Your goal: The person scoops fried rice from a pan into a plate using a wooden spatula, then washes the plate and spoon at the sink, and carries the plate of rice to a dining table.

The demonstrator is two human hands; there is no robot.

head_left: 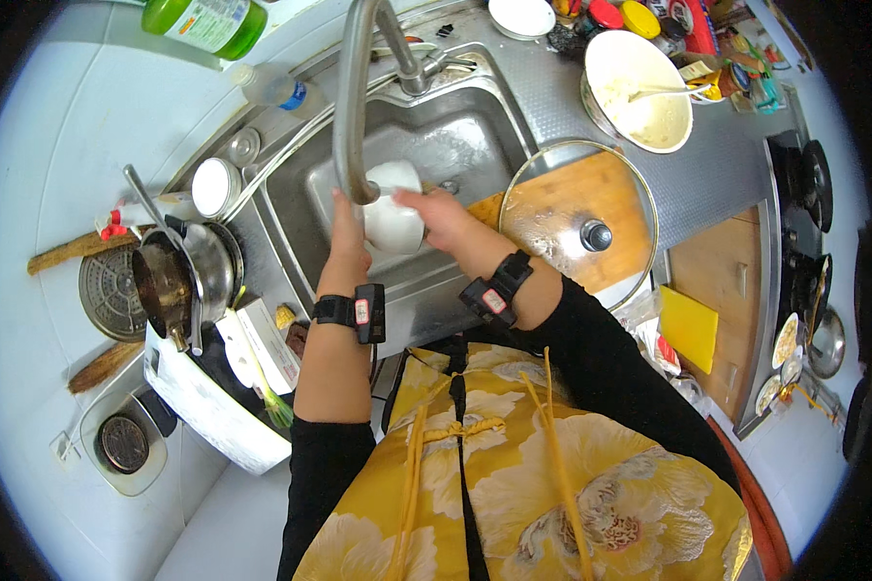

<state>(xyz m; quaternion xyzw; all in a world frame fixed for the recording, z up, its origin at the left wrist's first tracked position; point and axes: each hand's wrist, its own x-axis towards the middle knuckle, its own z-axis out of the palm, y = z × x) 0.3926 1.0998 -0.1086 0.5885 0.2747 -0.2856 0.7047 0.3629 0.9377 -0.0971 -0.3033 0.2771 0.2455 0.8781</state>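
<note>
Under the spout of the metal faucet, a white bowl is held tilted between both my hands. My left hand grips its left side, the thumb near the spout's end. On the bowl's right side is my right hand, its thumb reaching over the rim. Something brownish shows beside the right fingers, too small to make out. Both hands are over the stainless steel sink, whose basin walls look wet. The spout hides part of the bowl and the left fingertips.
A glass lid lies on a wooden cutting board right of the sink. Behind it stands a large white bowl with a spoon. Metal pots crowd the left side, near a plastic bottle. Stove burners are far right.
</note>
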